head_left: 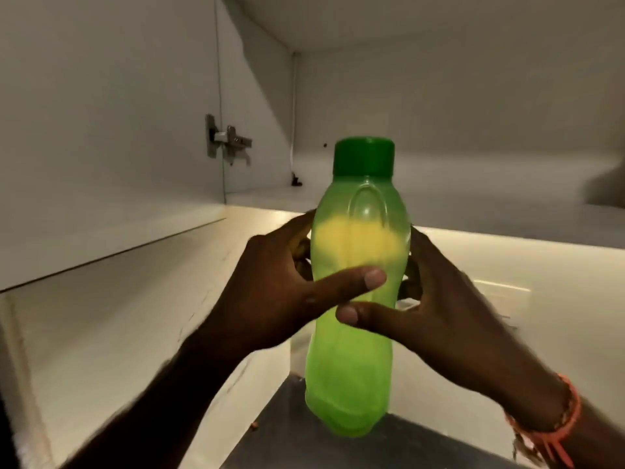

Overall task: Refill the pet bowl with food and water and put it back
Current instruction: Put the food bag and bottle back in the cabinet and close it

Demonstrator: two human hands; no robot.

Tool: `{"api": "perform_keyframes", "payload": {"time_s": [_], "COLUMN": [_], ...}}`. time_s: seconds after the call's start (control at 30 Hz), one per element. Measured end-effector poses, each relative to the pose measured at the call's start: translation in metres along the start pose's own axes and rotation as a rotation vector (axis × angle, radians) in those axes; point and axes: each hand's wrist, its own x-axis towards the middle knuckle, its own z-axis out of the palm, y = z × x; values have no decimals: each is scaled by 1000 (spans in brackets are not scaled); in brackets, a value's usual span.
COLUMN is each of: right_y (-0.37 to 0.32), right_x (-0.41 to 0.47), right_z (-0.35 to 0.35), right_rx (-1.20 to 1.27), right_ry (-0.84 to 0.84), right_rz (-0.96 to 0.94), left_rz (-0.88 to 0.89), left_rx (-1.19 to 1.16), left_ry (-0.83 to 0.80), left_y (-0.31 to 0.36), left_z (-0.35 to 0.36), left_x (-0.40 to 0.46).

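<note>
A translucent light-green bottle [358,360] with a dark green screw cap [364,159] stands upright in the air at the centre of the head view. My left hand [270,292] wraps it from the left, thumb across the front. From the right my right hand [449,319] grips the same bottle, thumb just below the left thumb. The cap is on. Both hands hold the bottle's middle, in front of an open wall cabinet. No pet bowl is in view.
A white wall cabinet [439,106] is open above, its door [101,113] swung out at the left on a metal hinge [228,140]. A dark countertop [304,431] lies below the bottle. A lit white wall [507,299] runs behind.
</note>
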Motion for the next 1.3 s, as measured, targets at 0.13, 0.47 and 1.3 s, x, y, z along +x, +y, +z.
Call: {"api": "perform_keyframes", "payload": {"time_s": [0.13,0.47,1.3], "right_y": [-28,-45,62], "right_x": [27,117,224], "right_z": [-48,-144,-176], "right_rx": [-19,-27,-255], "right_ry": [102,181,261], "right_rz": [-51,-23,270], "left_rz": [90,110,-81], "left_rx": [-81,-196,-189], "left_ry": [8,-83,-73], "left_y": [40,81,-12], "left_z": [4,28,103], "left_x": [52,183,291]}}
